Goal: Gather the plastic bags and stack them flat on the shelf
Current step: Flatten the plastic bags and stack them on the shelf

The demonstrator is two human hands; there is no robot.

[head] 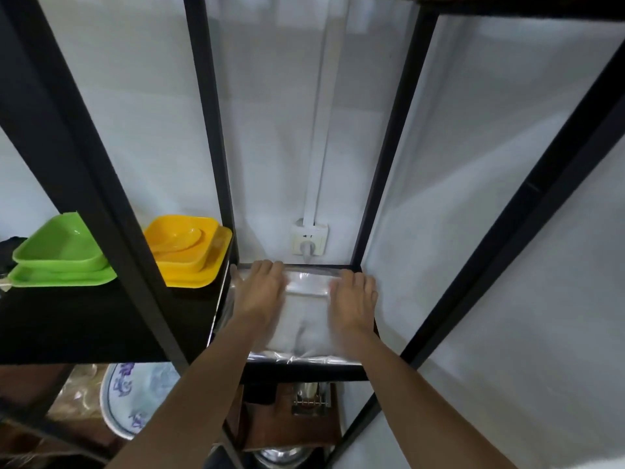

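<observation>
Writing, brands, labels: none legible anywhere.

Plastic bags [306, 319]: clear, glossy, faintly wrinkled; lying flat as a stack on the narrow black shelf [304, 365] between two black uprights; number of bags in the stack impossible to tell; front edge reaching the shelf's front lip, back edge near the wall.

Left hand [260, 289]: palm down, fingers spread flat, pressing the stack's left part; gripping nothing.

Right hand [353, 296]: palm down, fingers flat on the stack's right part; gripping nothing.

Clearance: shelf bay narrow, stack filling nearly its full width; open space above up to the next tier. Wall socket [309, 238] with plug just behind the shelf's back edge.

Adjacent left shelf: yellow dishes [189, 255], green dishes [64, 255]. Below: blue-patterned plate [135, 397].
</observation>
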